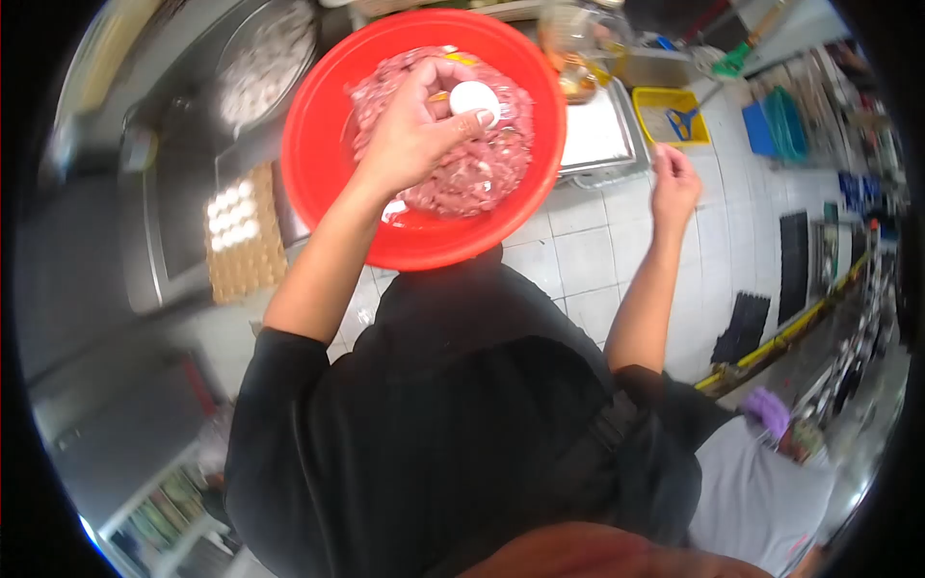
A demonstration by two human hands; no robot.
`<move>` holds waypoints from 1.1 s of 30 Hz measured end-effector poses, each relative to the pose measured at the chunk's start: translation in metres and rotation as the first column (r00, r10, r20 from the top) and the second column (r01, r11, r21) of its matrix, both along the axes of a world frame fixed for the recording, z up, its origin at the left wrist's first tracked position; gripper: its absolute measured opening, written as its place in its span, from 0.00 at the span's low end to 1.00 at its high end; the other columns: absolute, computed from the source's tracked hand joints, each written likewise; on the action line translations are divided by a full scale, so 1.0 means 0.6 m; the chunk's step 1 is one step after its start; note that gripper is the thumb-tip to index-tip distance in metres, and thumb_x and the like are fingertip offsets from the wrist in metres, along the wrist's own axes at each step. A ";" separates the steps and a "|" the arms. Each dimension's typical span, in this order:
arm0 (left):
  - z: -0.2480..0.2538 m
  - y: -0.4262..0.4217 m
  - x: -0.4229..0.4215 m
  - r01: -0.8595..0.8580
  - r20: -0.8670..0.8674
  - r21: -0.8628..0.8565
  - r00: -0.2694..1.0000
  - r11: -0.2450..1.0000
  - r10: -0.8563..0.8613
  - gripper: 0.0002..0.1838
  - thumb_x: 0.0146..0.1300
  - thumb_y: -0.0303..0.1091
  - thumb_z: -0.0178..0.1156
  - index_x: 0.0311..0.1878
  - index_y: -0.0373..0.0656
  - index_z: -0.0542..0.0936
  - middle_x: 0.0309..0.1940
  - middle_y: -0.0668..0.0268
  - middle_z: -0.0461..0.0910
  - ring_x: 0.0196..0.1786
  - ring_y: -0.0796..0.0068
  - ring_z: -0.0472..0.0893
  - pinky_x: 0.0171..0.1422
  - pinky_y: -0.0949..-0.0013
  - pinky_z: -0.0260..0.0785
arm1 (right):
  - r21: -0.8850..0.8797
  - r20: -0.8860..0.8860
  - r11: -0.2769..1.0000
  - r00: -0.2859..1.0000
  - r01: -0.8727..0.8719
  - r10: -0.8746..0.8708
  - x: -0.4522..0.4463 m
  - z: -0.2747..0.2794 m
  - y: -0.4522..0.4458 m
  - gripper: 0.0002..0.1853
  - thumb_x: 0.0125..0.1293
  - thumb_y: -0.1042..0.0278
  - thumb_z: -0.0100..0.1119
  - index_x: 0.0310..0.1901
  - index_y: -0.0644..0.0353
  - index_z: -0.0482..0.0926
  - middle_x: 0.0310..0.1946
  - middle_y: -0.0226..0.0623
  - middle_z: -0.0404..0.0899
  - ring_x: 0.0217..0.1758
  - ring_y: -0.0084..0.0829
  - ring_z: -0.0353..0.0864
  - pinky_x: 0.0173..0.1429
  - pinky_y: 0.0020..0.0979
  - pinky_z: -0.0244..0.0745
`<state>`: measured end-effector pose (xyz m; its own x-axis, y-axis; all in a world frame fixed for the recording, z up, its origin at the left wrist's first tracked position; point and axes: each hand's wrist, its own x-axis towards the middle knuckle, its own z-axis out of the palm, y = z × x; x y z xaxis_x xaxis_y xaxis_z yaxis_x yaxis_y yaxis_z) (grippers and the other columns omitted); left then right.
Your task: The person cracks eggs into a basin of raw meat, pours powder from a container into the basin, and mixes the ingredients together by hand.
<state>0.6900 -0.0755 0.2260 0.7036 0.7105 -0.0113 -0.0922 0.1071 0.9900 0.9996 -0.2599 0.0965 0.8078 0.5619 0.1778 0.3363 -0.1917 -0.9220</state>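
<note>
My left hand (424, 125) is closed around a white egg (474, 102), pinched between thumb and fingers above the meat. Below it, raw minced or chopped pink meat (472, 183) fills much of a large red basin (323, 144). Small yellow patches, perhaps yolk, show on the meat near my fingers. To the right of the basin, my right hand (676, 188) hangs over the tiled floor, fingers curled in and nothing visible in them. A cardboard egg tray (249, 275) with several white eggs (232, 217) lies to the left of the basin.
At the upper left, a metal bowl (306, 60) of pale pieces stands on a steel counter. Jars (578, 43) and a white-topped metal tray (597, 130) are right of the basin. A yellow bin (703, 130) stands beyond. Behind, at lower right, is a person in grey (761, 491).
</note>
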 end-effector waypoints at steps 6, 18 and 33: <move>-0.071 -0.030 0.120 0.206 -0.082 0.074 0.976 0.976 -0.200 0.19 0.55 0.23 0.70 0.47 0.38 0.71 0.38 0.63 0.78 0.39 0.75 0.81 0.38 0.75 0.76 | 0.088 -0.217 0.845 0.818 -0.528 0.533 -0.167 0.133 0.022 0.39 0.53 0.70 0.71 0.68 0.52 0.67 0.61 0.37 0.72 0.49 0.31 0.78 0.50 0.31 0.79; -0.065 0.031 0.045 0.225 -0.194 0.270 0.965 0.936 -0.176 0.20 0.69 0.32 0.60 0.60 0.37 0.70 0.50 0.57 0.78 0.40 0.75 0.81 0.45 0.72 0.75 | 0.029 0.020 0.988 0.988 0.152 -0.153 -0.180 -0.093 0.043 0.29 0.59 0.65 0.64 0.63 0.52 0.71 0.54 0.49 0.72 0.49 0.48 0.81 0.51 0.41 0.77; -0.058 0.160 -0.465 -0.581 -0.109 0.321 0.762 0.748 0.638 0.18 0.68 0.29 0.60 0.58 0.34 0.71 0.45 0.57 0.81 0.38 0.74 0.81 0.44 0.73 0.76 | -0.377 0.121 0.922 0.991 0.090 -0.047 -0.270 -0.165 0.079 0.23 0.69 0.51 0.49 0.60 0.54 0.72 0.56 0.45 0.74 0.55 0.51 0.77 0.57 0.46 0.73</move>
<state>0.4108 0.0207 0.1913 0.1205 0.9827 0.1408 0.1505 -0.1582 0.9759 0.8376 -0.2125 -0.0028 0.8347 0.5485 0.0496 0.4031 -0.5471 -0.7336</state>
